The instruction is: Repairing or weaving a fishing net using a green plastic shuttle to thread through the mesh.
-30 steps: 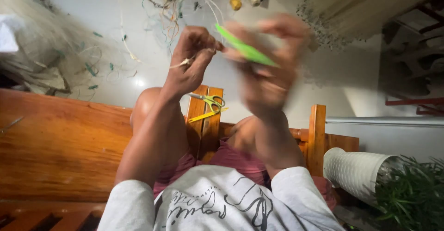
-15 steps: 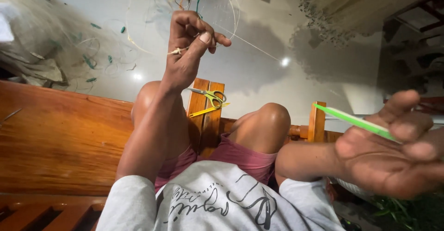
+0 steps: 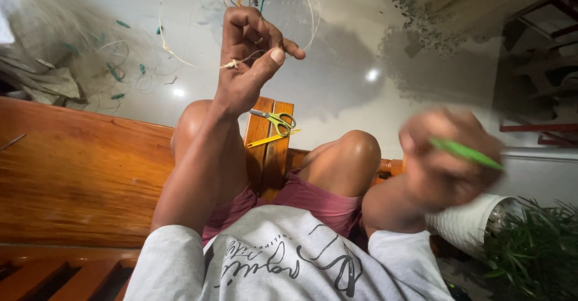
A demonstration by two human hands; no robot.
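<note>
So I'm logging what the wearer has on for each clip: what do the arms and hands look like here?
Both arms are bare from above the elbow down. Short light-grey T-shirt sleeves cover the upper arms. The left hand has no glove; no ring or watch shows. The right hand is motion-blurred, so details cannot be made out.

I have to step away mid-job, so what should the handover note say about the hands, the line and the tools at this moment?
Left hand: raised, fingers pinching a thin white line at a small knot, with fishing net spread on the floor beyond.
Right hand: out to the right, blurred, gripping a green netting needle.
Scissors and a yellow stick lie on the wooden bench slat between the knees.
Done: line is gathered and pinched at the knot.
Left: I cannot tell how much mending remains; the needle is apart from the knot.
</note>
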